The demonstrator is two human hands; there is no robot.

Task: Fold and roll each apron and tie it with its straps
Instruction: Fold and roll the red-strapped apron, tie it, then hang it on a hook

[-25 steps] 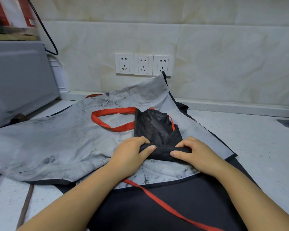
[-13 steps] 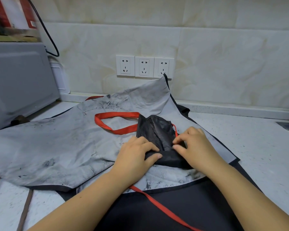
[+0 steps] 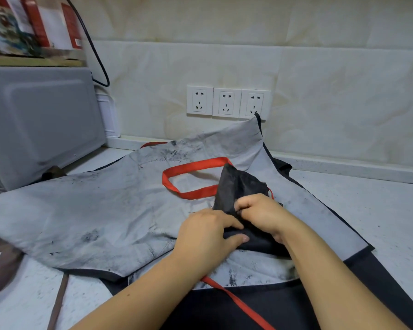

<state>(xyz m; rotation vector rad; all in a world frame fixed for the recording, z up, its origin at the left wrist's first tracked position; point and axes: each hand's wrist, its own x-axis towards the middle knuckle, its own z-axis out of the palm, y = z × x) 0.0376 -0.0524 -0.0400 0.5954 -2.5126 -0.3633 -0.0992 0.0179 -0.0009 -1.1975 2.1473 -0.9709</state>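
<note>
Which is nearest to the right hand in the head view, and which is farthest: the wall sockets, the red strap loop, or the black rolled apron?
1. black rolled apron: touching, gripped by the right hand.
2. red strap loop: a little to the hand's left, lying on the grey apron.
3. wall sockets: on the back wall, beyond both.

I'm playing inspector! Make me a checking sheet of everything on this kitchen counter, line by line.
Surface: white speckled countertop, mostly covered by cloth.
Job's things: black apron, partly rolled, red strap loop behind it; lies on spread, stained grey apron.
Clutter: brown strap at left edge.
Hands: left hand and right hand both grip the black apron's roll.
Cables: black cable hangs beside microwave.
Surroundings: tiled wall, three sockets.
</note>
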